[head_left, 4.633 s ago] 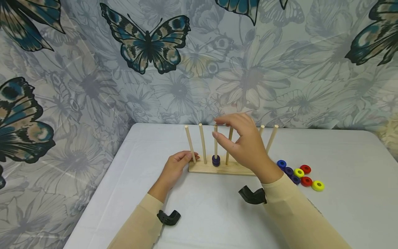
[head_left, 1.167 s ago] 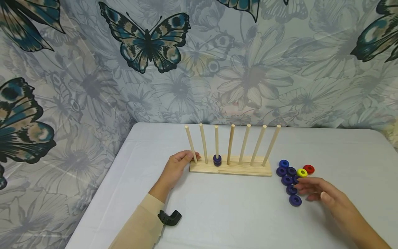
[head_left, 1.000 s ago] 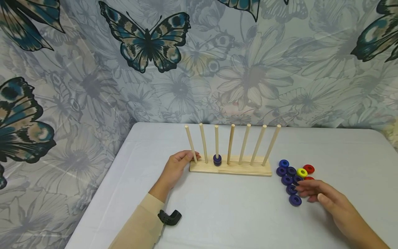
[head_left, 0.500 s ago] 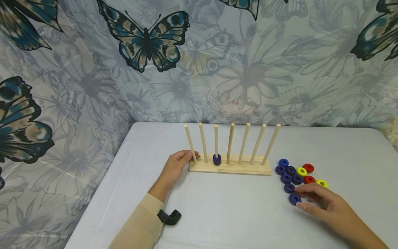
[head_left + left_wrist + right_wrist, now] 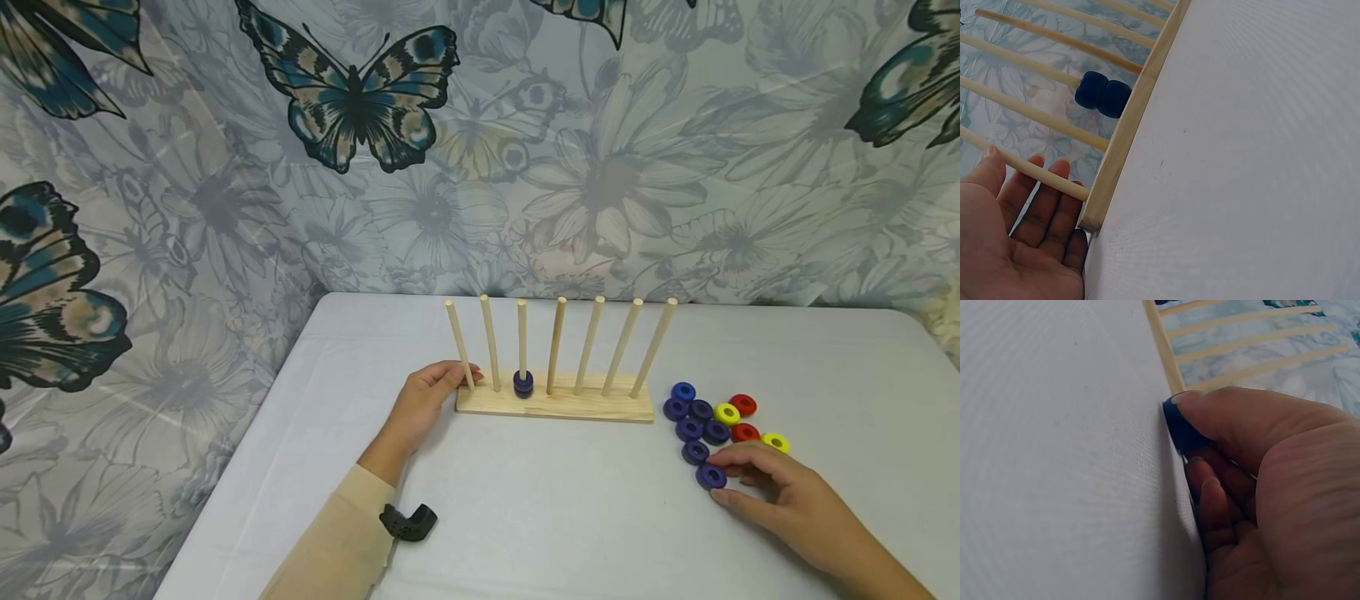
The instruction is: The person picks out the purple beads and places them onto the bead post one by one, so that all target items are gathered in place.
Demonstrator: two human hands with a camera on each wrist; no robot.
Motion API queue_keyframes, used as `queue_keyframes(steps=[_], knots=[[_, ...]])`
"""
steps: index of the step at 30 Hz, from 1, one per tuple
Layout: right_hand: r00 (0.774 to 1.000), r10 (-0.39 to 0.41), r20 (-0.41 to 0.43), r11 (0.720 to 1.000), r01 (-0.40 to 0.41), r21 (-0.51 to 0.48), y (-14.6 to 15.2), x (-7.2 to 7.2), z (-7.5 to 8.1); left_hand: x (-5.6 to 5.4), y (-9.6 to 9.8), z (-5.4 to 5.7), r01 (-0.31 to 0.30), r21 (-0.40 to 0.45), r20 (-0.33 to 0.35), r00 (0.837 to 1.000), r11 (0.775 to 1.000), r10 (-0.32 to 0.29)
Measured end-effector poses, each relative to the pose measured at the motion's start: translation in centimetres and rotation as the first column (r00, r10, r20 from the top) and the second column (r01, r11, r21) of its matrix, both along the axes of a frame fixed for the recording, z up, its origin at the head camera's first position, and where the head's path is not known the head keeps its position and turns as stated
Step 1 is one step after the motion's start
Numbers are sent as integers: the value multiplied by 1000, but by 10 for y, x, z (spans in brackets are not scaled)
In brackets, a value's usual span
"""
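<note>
A wooden peg stand [image 5: 555, 406] with several upright pegs stands on the white table. Two dark blue rings [image 5: 523, 384] are stacked on its third peg from the left; the left wrist view shows the same blue rings [image 5: 1103, 94] side-on. My left hand [image 5: 427, 400] holds the stand's left end, thumb and fingers around the leftmost peg [image 5: 1035, 170]. At the right, my right hand [image 5: 787, 500] pinches a dark blue ring [image 5: 711, 477] between thumb and forefinger at the table surface. In the right wrist view the thumb partly covers that ring [image 5: 1182, 428].
Beside the pinched ring lie several more dark blue rings [image 5: 689, 429], a brighter blue ring [image 5: 683, 392], two red rings [image 5: 743, 405] and two yellow rings [image 5: 727, 414]. A patterned butterfly cloth [image 5: 600, 167] hangs behind the table [image 5: 525, 517].
Earlier the right hand was up at the pegs; it came down to the rings at the right and now pinches the nearest dark blue one. The left hand has stayed at the stand.
</note>
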State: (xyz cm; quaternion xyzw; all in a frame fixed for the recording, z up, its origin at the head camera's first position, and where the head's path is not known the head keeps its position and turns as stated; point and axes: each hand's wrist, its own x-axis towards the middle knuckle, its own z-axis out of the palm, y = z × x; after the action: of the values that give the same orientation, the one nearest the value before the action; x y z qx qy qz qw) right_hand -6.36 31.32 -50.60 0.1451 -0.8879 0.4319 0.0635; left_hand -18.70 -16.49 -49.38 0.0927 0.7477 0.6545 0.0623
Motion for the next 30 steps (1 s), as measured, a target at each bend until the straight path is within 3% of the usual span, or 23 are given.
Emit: queue_keyframes(steps=[9,22,30], knots=[[1000,21,3,1000,-21,-17,1,0,1,1,1,2,-4,8,7,1000,1000,4],[1000,-17,12,998,17,-53,1,2,3,1,1,3,-3,10,-1,1000,1000,3],[998,27,-51,991,-33,-128,1,3,5,1,1,2,0,16,-2,1000,1000,0]])
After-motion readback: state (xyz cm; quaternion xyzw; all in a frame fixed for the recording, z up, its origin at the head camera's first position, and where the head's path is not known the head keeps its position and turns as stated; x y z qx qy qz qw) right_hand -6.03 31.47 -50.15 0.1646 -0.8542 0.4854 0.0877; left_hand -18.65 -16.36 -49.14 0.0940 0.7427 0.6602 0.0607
